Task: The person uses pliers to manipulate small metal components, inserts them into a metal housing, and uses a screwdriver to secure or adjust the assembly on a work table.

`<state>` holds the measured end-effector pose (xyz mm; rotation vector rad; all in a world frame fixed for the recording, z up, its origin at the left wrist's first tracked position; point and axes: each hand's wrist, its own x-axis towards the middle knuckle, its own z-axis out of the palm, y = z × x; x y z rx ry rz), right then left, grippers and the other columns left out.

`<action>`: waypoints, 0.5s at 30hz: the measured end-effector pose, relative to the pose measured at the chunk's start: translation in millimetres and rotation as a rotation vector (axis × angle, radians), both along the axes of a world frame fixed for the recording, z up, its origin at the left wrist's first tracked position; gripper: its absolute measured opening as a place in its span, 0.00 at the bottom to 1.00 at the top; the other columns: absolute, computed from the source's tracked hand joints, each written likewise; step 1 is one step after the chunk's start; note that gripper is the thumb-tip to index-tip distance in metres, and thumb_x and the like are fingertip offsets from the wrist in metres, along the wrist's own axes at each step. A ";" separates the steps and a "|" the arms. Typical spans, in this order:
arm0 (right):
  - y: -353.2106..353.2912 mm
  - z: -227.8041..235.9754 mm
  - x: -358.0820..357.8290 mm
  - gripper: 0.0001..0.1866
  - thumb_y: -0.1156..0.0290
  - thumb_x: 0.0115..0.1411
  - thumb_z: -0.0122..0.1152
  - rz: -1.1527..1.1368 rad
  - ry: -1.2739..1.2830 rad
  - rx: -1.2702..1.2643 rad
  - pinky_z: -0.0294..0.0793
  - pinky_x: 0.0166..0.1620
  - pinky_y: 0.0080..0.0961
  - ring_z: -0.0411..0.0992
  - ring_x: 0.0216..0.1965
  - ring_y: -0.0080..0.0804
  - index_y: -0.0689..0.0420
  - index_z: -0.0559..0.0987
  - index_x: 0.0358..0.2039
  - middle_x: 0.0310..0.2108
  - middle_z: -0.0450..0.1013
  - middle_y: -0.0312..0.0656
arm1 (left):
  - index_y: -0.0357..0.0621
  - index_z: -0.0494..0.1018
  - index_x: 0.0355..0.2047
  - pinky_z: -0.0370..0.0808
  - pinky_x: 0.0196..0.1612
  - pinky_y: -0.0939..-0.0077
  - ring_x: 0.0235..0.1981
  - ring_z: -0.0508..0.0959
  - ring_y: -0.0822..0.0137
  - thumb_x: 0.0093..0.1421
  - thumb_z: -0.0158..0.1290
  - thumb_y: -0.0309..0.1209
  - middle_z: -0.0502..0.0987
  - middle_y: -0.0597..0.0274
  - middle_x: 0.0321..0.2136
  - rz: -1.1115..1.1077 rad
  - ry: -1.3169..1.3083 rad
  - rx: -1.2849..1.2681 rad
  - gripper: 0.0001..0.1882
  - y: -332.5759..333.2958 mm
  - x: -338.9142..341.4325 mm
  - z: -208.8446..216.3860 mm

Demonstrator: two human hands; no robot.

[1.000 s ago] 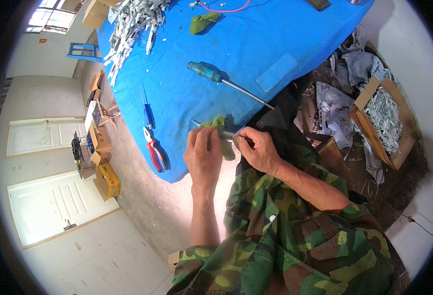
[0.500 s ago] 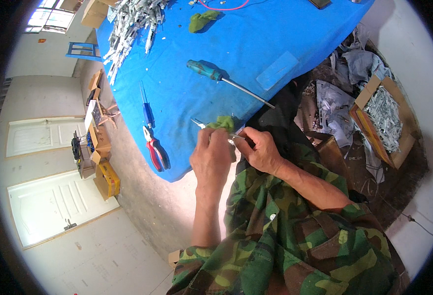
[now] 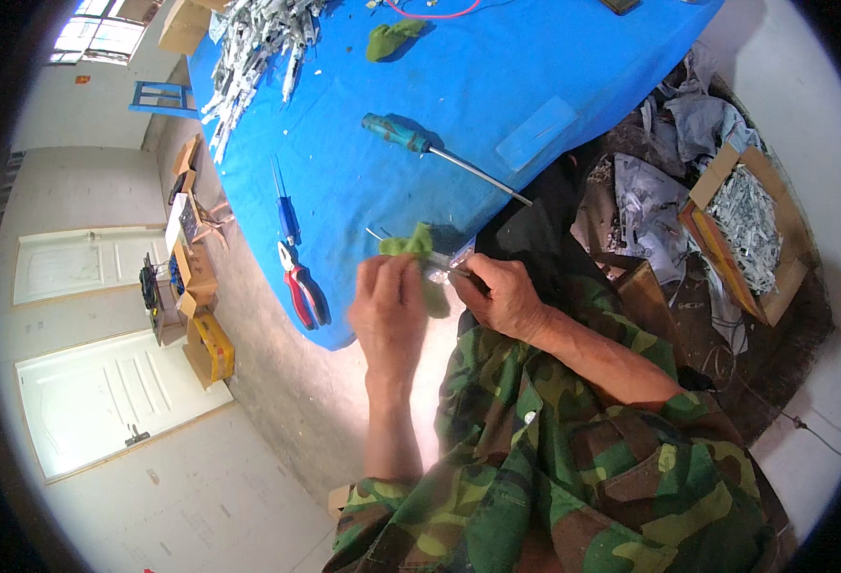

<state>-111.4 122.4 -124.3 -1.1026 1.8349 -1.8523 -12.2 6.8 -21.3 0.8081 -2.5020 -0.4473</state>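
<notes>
At the near edge of the blue-covered table (image 3: 344, 191), my left hand (image 3: 385, 310) is closed and a little blurred, gripping a green cloth (image 3: 409, 241). A thin metal tip pokes out beyond the cloth on its left; what it belongs to is hidden. My right hand (image 3: 504, 294) pinches a small silvery metal part (image 3: 461, 260), partly covered by its fingers. Farther up lies a large screwdriver (image 3: 397, 132) with a teal handle. Left of my hands are red-handled pliers (image 3: 300, 291) and a small blue screwdriver (image 3: 287, 218).
A heap of grey metal parts (image 3: 263, 53) covers the table's far left, with a second green cloth (image 3: 392, 40) nearby. On the right, an open cardboard box (image 3: 791, 215) holds many similar parts beside plastic bags (image 3: 650, 205). Cardboard boxes (image 3: 196, 272) stand along the left wall.
My left hand has shifted left and slightly down, and the green cloth has moved left. More of the silvery part shows between my hands. My right hand stays nearly in place.
</notes>
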 end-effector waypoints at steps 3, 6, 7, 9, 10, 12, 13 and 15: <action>-0.9 1.4 0.9 0.08 0.74 0.66 0.65 0.000 -0.017 -0.037 0.74 0.27 0.42 0.79 0.28 0.57 0.60 0.74 0.32 0.25 0.75 0.52 | 0.41 0.82 0.39 0.80 0.40 0.60 0.37 0.83 0.50 0.63 0.62 0.23 0.81 0.52 0.38 -0.105 -0.040 0.014 0.04 20.0 -6.1 -6.9; 1.1 -2.3 0.1 0.09 0.75 0.66 0.65 0.014 0.040 -0.006 0.75 0.28 0.43 0.78 0.28 0.57 0.60 0.73 0.31 0.24 0.75 0.52 | 0.42 0.82 0.39 0.81 0.39 0.60 0.36 0.84 0.50 0.63 0.62 0.24 0.81 0.54 0.39 -0.116 -0.062 -0.011 0.04 19.6 -7.0 -13.1; 2.5 -4.1 -0.5 0.09 0.75 0.65 0.65 0.021 0.075 0.016 0.75 0.28 0.43 0.78 0.28 0.57 0.60 0.73 0.31 0.24 0.75 0.51 | 0.42 0.82 0.39 0.81 0.39 0.60 0.36 0.84 0.50 0.63 0.62 0.25 0.81 0.54 0.39 -0.101 -0.078 -0.026 0.04 17.0 -7.0 -11.2; 2.3 -3.5 -0.6 0.09 0.75 0.64 0.66 0.018 0.135 0.004 0.75 0.28 0.43 0.78 0.27 0.56 0.59 0.73 0.31 0.24 0.75 0.50 | 0.41 0.82 0.39 0.80 0.38 0.60 0.36 0.83 0.49 0.63 0.62 0.25 0.81 0.53 0.39 -0.074 -0.095 -0.041 0.04 9.7 -4.7 -8.5; 2.1 -3.0 -0.6 0.08 0.75 0.64 0.66 0.016 0.165 -0.002 0.75 0.28 0.43 0.78 0.27 0.55 0.59 0.74 0.31 0.24 0.75 0.50 | 0.41 0.82 0.39 0.80 0.38 0.61 0.36 0.83 0.48 0.63 0.62 0.25 0.81 0.53 0.39 -0.052 -0.104 -0.055 0.05 4.9 -3.1 -9.3; 0.3 0.4 -0.4 0.08 0.75 0.63 0.67 0.003 0.210 0.008 0.76 0.28 0.42 0.78 0.27 0.54 0.59 0.74 0.31 0.23 0.74 0.49 | 0.41 0.82 0.39 0.80 0.37 0.61 0.35 0.83 0.48 0.63 0.62 0.25 0.81 0.53 0.38 -0.006 -0.124 -0.086 0.05 -7.0 0.5 -11.0; -0.3 1.5 -0.2 0.08 0.76 0.62 0.68 -0.004 0.232 0.013 0.76 0.28 0.42 0.78 0.26 0.54 0.59 0.75 0.31 0.23 0.74 0.48 | 0.40 0.82 0.39 0.80 0.37 0.61 0.35 0.83 0.49 0.64 0.62 0.26 0.81 0.52 0.38 0.009 -0.121 -0.086 0.05 -13.4 1.3 -11.0; -0.5 0.3 0.9 0.09 0.75 0.62 0.68 -0.006 0.211 0.021 0.76 0.28 0.42 0.79 0.26 0.53 0.59 0.75 0.32 0.23 0.75 0.49 | 0.39 0.82 0.39 0.80 0.37 0.62 0.35 0.84 0.50 0.64 0.61 0.26 0.81 0.52 0.38 0.026 -0.099 -0.061 0.05 -20.5 1.2 -13.0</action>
